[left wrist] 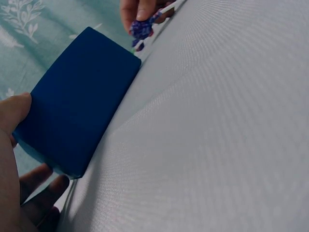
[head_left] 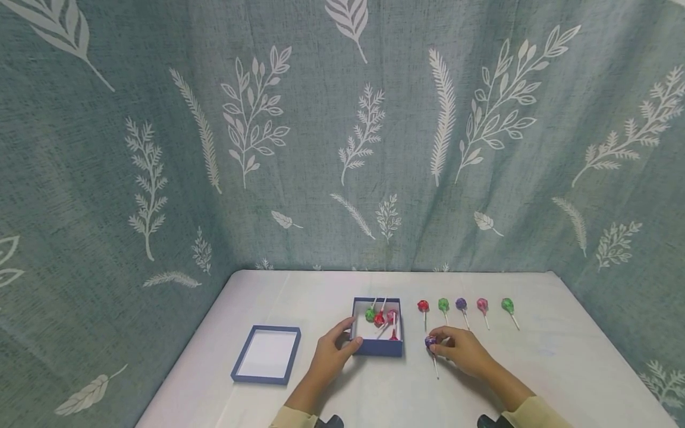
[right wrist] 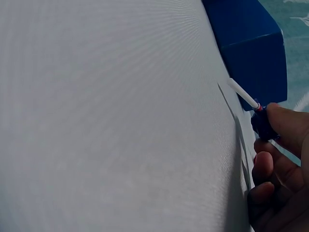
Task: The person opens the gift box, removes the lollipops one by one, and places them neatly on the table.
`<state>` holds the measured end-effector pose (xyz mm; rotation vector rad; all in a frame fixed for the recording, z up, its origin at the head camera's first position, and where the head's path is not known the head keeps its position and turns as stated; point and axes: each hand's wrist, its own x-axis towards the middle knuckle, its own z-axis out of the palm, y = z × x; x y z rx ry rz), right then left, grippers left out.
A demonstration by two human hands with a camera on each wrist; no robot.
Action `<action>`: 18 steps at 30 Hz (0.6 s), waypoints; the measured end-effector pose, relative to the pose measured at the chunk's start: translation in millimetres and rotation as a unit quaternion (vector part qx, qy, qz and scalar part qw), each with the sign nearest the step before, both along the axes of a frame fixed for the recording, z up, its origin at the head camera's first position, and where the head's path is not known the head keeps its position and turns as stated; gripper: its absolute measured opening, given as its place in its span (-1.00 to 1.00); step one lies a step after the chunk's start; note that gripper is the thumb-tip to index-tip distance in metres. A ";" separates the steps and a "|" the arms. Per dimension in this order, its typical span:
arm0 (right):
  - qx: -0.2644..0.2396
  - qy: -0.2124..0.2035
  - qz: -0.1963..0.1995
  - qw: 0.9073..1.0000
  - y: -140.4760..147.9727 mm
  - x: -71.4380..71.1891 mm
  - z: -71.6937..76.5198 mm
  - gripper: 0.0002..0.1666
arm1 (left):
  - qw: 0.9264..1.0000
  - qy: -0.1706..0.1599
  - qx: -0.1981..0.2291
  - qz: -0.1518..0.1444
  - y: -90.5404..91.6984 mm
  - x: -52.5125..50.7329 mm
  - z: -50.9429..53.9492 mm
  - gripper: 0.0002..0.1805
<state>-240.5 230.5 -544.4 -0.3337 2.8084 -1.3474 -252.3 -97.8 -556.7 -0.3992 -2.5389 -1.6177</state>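
Observation:
My right hand (head_left: 457, 349) pinches a purple lollipop (head_left: 430, 342) by its wrapped head, between thumb and fingers. In the right wrist view, its white stick (right wrist: 244, 93) points away from the fingers. My left hand (head_left: 330, 352) holds the near left corner of an open blue box (head_left: 379, 348), thumb on the front wall and fingers along the left side. Inside the box lie a green lollipop (head_left: 370, 314), red ones (head_left: 379, 320) and a pink one (head_left: 392, 315). In the left wrist view, the box's outer wall (left wrist: 82, 96) hides its contents.
Behind the right hand, a row of lollipops holds a red (head_left: 423, 306), a green (head_left: 443, 304), a purple (head_left: 461, 304), a pink (head_left: 483, 305) and another green one (head_left: 508, 305). A blue-rimmed lid (head_left: 292, 356) lies left on the white table (head_left: 578, 380). A patterned curtain (head_left: 310, 148) surrounds the table.

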 end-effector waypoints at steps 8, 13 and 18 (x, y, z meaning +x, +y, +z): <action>0.019 0.010 -0.009 1.000 -1.1 0.5 -2.9 -0.66 | 1.000 -0.004 -0.004 0.005 -0.1 -1.0 -0.1 -0.38; 0.034 0.009 -0.030 0.999 -1.8 3.1 -4.2 -0.67 | 1.000 -0.006 0.001 -0.001 0.3 -1.4 -0.6 -0.35; 0.040 0.005 -0.043 0.998 -2.8 5.1 -5.6 -0.67 | 1.000 -0.002 0.000 -0.001 0.9 -0.8 -0.1 -0.38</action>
